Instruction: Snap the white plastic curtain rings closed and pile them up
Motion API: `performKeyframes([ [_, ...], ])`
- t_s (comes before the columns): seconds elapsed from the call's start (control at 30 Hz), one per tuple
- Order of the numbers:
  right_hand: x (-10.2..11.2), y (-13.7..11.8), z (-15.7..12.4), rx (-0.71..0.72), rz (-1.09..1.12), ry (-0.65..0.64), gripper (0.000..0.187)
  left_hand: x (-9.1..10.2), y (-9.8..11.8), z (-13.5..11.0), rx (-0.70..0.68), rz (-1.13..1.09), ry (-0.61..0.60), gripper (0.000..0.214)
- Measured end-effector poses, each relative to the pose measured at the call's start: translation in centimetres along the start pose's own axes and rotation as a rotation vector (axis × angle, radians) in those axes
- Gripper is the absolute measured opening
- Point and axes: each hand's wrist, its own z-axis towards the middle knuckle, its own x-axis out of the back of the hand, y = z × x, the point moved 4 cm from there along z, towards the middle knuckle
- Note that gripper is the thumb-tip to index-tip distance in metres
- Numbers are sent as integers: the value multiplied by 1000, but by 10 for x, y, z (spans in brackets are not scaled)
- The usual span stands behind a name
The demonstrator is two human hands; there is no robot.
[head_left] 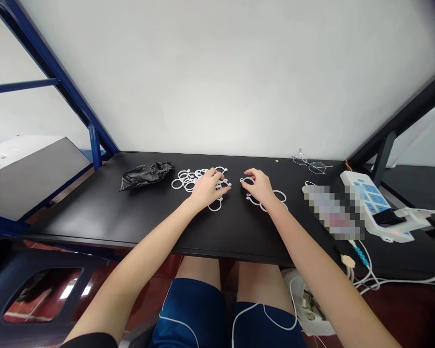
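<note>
A loose pile of thin white rings (184,180), each with a small knob on its rim, lies in the middle of the black table. My left hand (207,187) reaches over the pile's right side, thumb and fingers curved around a white ring (224,184). Just below that hand, another white ring (215,205) rests on the table. To the right, my right hand (260,186) pinches a white ring (247,180) between thumb and fingers. Several more white rings (281,195) lie beneath and beside my right wrist, which partly hides them.
On the left lies a crumpled black plastic bag (147,175). Eyeglasses (316,167) sit at the back right. Nearer stand a blurred-out phone-shaped object (333,212) and a white power strip (375,198) with cables. Blue metal posts (94,145) frame the left side.
</note>
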Motion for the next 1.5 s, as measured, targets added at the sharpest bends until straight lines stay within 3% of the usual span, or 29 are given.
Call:
performKeyframes([
  [0.23,5,-17,-3,-12,448,185,32,5,8,-1,-112,-43,90,28],
  [0.57,0,-7,2,-270,861,250,25,-3,4,0,-239,-59,128,28],
  [0.83,-8,-15,-2,-276,889,106,21,4,12,-1,-265,-96,138,33],
  [1.13,-16,-36,-11,-82,894,-134,31,4,15,-2,-294,-125,133,34],
  [1.3,-12,-40,-13,-34,884,-149,31,1,16,-2,-286,-195,106,27],
  [1.5,-8,-43,-14,-66,901,-187,32,2,15,-3,-250,-337,64,38],
])
